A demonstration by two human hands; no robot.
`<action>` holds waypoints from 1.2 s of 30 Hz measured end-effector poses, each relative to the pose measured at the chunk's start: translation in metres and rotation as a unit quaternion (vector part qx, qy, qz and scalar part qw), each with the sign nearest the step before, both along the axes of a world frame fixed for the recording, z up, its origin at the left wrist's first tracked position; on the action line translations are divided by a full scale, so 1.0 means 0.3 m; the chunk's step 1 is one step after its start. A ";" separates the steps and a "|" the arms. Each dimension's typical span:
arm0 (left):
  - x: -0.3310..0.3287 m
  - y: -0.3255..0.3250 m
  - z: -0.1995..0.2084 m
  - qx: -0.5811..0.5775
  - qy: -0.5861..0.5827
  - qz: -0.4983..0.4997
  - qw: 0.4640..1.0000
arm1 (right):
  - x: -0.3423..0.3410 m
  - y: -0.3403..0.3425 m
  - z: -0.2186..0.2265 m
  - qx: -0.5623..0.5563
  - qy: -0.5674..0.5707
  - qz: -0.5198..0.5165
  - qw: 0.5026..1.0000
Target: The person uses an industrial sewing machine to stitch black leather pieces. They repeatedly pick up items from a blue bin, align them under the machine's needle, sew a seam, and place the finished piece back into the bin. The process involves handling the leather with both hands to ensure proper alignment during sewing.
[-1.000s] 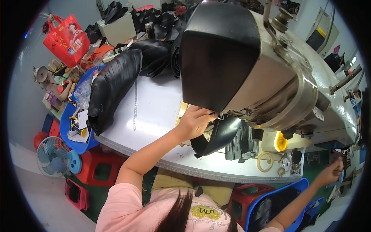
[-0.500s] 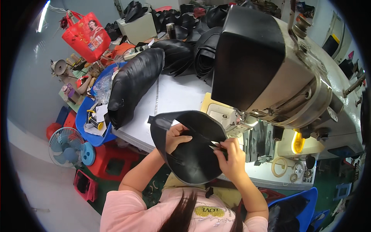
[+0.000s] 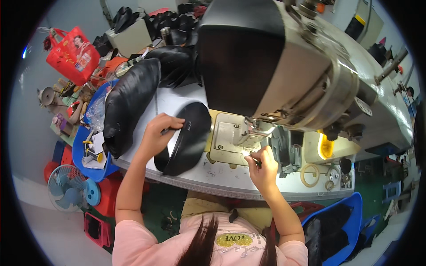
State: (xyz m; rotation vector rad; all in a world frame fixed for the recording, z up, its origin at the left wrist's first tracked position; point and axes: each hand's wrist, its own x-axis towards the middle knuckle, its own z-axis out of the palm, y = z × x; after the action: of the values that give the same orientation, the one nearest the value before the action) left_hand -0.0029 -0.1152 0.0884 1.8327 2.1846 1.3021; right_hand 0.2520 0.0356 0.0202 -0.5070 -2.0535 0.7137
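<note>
Some fingers of left hand (image 3: pixel 159 131) bent tight on edge of black floppy piece (image 3: pixel 191 137). Piece over tabletop (image 3: pixel 218 178), left of pale metal plate (image 3: pixel 226 133). Right hand (image 3: pixel 264 170) near plate: fingertips pinched together, cannot tell if holding anything. Big sewing machine (image 3: pixel 242 66) above plate. Fat black bundle (image 3: pixel 133 97) farther left.
</note>
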 end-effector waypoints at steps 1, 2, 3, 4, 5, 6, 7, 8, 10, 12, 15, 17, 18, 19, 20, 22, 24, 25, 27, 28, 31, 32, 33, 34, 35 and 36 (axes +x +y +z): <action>-0.028 0.041 -0.034 -0.027 0.004 0.000 1.000 | 0.018 0.007 -0.014 -0.005 -0.030 -0.023 0.999; -0.062 0.064 -0.086 -0.044 0.059 0.012 0.997 | 0.027 0.006 -0.021 -0.010 -0.056 -0.038 0.998; -0.096 0.080 -0.147 -0.059 0.114 0.026 0.991 | 0.035 0.005 -0.029 -0.015 -0.081 -0.051 0.995; -0.121 0.094 -0.194 -0.053 0.169 0.016 0.984 | 0.049 0.004 -0.039 -0.027 -0.089 -0.057 0.994; -0.125 0.093 -0.189 -0.026 0.136 0.029 0.990 | 0.069 0.014 -0.058 -0.031 -0.087 -0.069 0.993; -0.122 0.088 -0.181 0.001 0.100 0.041 0.994 | 0.096 0.029 -0.086 -0.035 -0.088 -0.083 0.992; -0.118 0.074 -0.162 0.028 0.063 0.055 0.996 | 0.124 0.044 -0.114 -0.038 -0.088 -0.095 0.991; -0.098 0.047 -0.098 0.039 0.055 0.102 0.993 | 0.164 0.060 -0.144 -0.060 -0.122 -0.126 0.983; -0.159 -0.034 -0.099 0.164 -0.059 0.198 0.965 | 0.211 0.078 -0.170 -0.080 -0.145 -0.157 0.974; -0.212 -0.148 -0.097 0.338 -0.116 0.303 0.884 | 0.223 0.088 -0.199 -0.073 -0.140 -0.164 0.974; -0.361 -0.397 -0.184 0.466 -0.169 0.425 0.757 | 0.215 0.084 -0.203 -0.066 -0.148 -0.164 0.973; -0.417 -0.530 -0.235 0.522 -0.382 0.413 0.641 | 0.220 0.080 -0.189 -0.071 -0.171 -0.177 0.967; -0.461 -0.600 -0.261 0.517 -0.498 0.365 0.592 | 0.225 0.078 -0.181 -0.082 -0.172 -0.181 0.965; -0.485 -0.642 -0.289 0.503 -0.604 0.313 0.532 | 0.229 0.070 -0.176 -0.084 -0.192 -0.187 0.960; -0.487 -0.640 -0.310 0.483 -0.635 0.277 0.536 | 0.233 0.061 -0.171 -0.084 -0.213 -0.193 0.954; -0.511 -0.619 -0.332 0.444 -0.688 0.200 0.539 | 0.238 0.048 -0.197 -0.111 -0.256 -0.203 0.939; -0.594 -0.613 -0.363 0.433 -0.671 0.198 0.569 | 0.237 0.041 -0.222 -0.109 -0.239 -0.211 0.942; -0.608 -0.582 -0.352 0.419 -0.654 0.235 0.585 | 0.232 0.040 -0.235 -0.108 -0.230 -0.212 0.944; -0.681 -0.594 -0.388 0.405 -0.630 0.318 0.582 | 0.227 0.038 -0.246 -0.113 -0.225 -0.219 0.943; -0.684 -0.578 -0.389 0.375 -0.609 0.332 0.616 | 0.237 0.040 -0.264 -0.101 -0.193 -0.215 0.952; -0.576 -0.566 -0.317 0.287 -0.571 0.373 0.673 | 0.267 0.048 -0.311 -0.168 -0.092 -0.200 0.961; -0.521 -0.572 -0.294 0.309 -0.533 0.378 0.691 | 0.277 0.052 -0.317 -0.205 -0.031 -0.174 0.963; -0.460 -0.585 -0.270 0.341 -0.478 0.377 0.716 | 0.288 0.053 -0.308 -0.267 -0.025 -0.180 0.946; -0.396 -0.594 -0.245 0.369 -0.421 0.376 0.739 | 0.294 0.049 -0.289 -0.286 -0.003 -0.175 0.942; -0.330 -0.597 -0.227 0.395 -0.364 0.372 0.757 | 0.298 0.046 -0.266 -0.302 0.018 -0.171 0.938; -0.257 -0.592 -0.200 0.399 -0.320 0.368 0.777 | 0.301 0.045 -0.239 -0.290 0.048 -0.177 0.939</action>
State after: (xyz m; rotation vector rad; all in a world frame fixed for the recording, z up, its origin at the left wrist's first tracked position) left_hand -0.0800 -0.2927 0.0284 0.2338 2.0695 2.7672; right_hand 0.3424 0.0492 -0.0514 -1.1203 -1.5767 1.0945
